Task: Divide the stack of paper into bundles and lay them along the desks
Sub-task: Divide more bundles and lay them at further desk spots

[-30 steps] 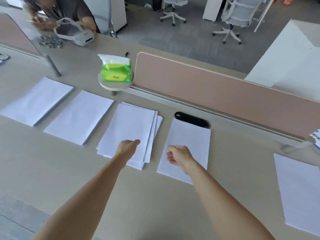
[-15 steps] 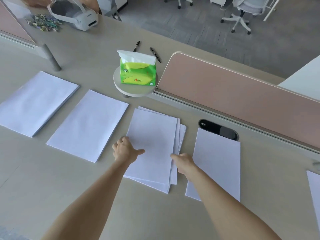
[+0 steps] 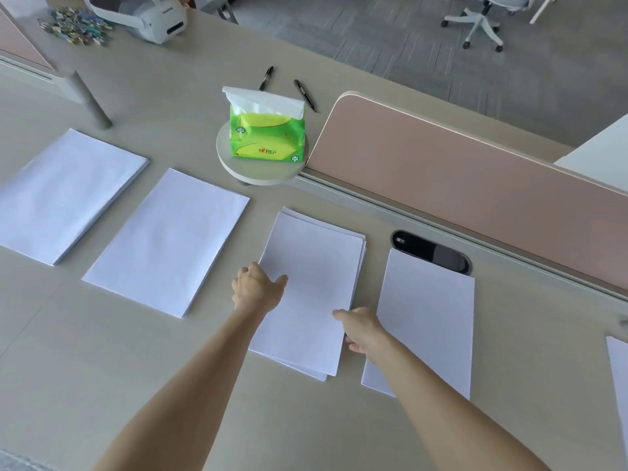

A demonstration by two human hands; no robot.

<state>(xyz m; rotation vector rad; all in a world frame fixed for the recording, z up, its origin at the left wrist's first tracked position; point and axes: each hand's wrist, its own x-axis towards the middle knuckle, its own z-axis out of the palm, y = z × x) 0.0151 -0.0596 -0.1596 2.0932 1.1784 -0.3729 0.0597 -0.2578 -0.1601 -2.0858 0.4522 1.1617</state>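
Several white paper bundles lie in a row on the beige desk (image 3: 102,368). The middle bundle (image 3: 316,266) is slightly fanned at its right and near edges. My left hand (image 3: 256,288) grips its left edge, with the thumb on top of the sheets. My right hand (image 3: 362,329) grips its right edge near the front, thumb on the top sheet. Other bundles lie at the far left (image 3: 64,192), second from the left (image 3: 170,239), just right of my hands (image 3: 428,321) and at the right frame edge (image 3: 620,368).
A green tissue pack (image 3: 266,130) stands on a round stand (image 3: 258,171) behind the bundles. Two black pens (image 3: 304,95) lie beyond it. A pink divider panel (image 3: 458,185) and a black cable port (image 3: 431,251) run along the back right. A white headset (image 3: 153,18) sits far left.
Both hands moved from hovering over the papers onto the sides of the middle bundle. Its fanned sheets have been pushed closer together.
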